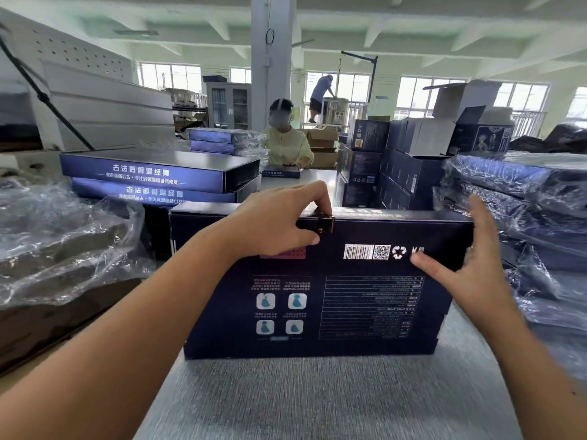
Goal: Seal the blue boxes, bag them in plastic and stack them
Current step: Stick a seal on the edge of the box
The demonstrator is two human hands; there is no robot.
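Head | left hand [279,223] pinches seal sticker [322,222] on blue box [317,281] | right hand [467,268] flat and open, touches box end | looks stiff, light: hold both ends

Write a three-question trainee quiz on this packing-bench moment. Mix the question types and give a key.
1. True or false: the blue box under the hands is already inside a plastic bag.
2. Where does the left hand pinch that box? A: the near edge. B: the far edge, at the seal sticker. C: the right end.
3. Fill in: the bagged boxes are stacked on the person's ____ side.

Key: 1 false; 2 B; 3 right.
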